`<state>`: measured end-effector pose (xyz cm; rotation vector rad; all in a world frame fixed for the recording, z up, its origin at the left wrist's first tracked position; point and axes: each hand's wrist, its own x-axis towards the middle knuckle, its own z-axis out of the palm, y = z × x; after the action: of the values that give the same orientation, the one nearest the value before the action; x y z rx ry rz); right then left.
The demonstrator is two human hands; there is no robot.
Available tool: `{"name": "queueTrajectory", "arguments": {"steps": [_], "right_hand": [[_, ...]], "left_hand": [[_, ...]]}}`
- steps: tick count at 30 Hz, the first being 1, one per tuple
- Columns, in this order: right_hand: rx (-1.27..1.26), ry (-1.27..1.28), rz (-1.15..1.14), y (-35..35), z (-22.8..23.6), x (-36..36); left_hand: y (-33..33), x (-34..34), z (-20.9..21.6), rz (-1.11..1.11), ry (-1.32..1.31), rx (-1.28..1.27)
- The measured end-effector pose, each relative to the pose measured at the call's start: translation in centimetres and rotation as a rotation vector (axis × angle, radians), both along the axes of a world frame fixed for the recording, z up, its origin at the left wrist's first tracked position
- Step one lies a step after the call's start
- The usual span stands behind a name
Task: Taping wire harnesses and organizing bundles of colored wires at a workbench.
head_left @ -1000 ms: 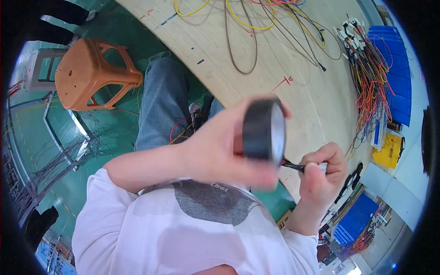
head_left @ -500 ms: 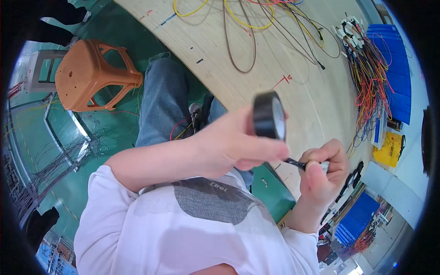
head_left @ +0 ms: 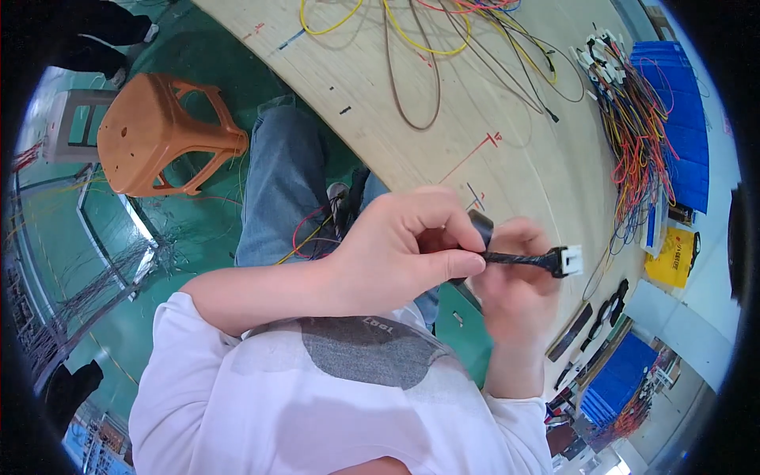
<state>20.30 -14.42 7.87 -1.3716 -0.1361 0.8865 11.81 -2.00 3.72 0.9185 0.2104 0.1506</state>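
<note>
1. Black-wrapped cable [head_left: 518, 259] was held above the near edge of the worktop [head_left: 380, 146], between the two hands. It ran roughly level from left to right.
2. White connector [head_left: 571, 260] formed the right end of the cable, clear of the fingers.
3. Left hand [head_left: 400, 249] pinched the cable between thumb and forefinger, a short way left of the connector.
4. Right hand [head_left: 518, 293] was behind and below the cable, fingers loosely curled, slightly blurred. Could not tell whether it gripped anything.
5. Black tape roll [head_left: 480, 227] showed only in part, just beside the left fingertips; could not tell which hand supported it.
6. Far side of the worktop: loose yellow wire [head_left: 443, 49] and a brown wire loop [head_left: 434, 111].
7. Far right: thick bundle of coloured wires [head_left: 637, 162] with white ends, lying beside a blue corrugated container [head_left: 687, 134]. Yellow packet [head_left: 669, 260] was nearer, also on the right.
8. Left: orange stool [head_left: 134, 134] on the green floor [head_left: 178, 281], tilted in the view.
</note>
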Motion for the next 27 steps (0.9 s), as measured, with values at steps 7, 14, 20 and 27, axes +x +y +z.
{"name": "queueTrajectory", "arguments": {"steps": [7, 14, 20, 27], "right_hand": [[0.146, -0.661, 0.243, 0.4, -1.1, 0.5], [0.198, -0.546, 0.062, 0.7, -1.5, -0.1], [0.202, -0.266, -0.032, 1.0, 0.3, -0.1], [0.117, -0.623, -0.03, 2.3, -0.3, -0.7]], "left_hand": [[0.7, 0.0, -0.2, -0.111, 0.157, 0.207], [2.8, 0.1, 0.5, -0.129, 0.17, -0.549], [3.1, -1.3, 0.8, -0.199, -0.342, -0.385], [2.0, 0.5, 0.1, 0.111, 0.146, 0.538]]}}
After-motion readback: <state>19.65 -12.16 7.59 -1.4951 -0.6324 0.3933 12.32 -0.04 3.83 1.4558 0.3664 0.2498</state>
